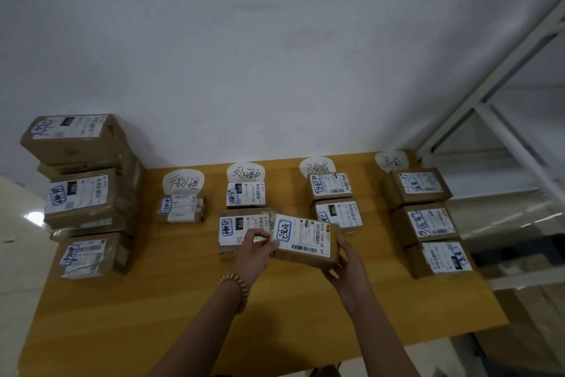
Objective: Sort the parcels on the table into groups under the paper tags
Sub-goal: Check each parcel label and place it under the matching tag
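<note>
A brown parcel with a white shipping label [305, 240] is held over the middle of the yellow table [153, 300]. My left hand [255, 249] grips its left end and my right hand [345, 266] holds its right end. Several handwritten paper tags stand along the far edge: first tag [182, 182], second tag [245, 172], third tag [318, 166], fourth tag [392, 160]. One parcel [180, 208] lies under the first tag, two [246, 194] under the second, two [330, 187] under the third, three [419, 185] under the fourth. The held parcel partly hides a parcel [235, 228] in the second column.
A tall stack of unsorted parcels [82, 196] fills the table's left end against the white wall. A white metal shelf frame [501, 119] stands to the right. The near half of the table is bare wood.
</note>
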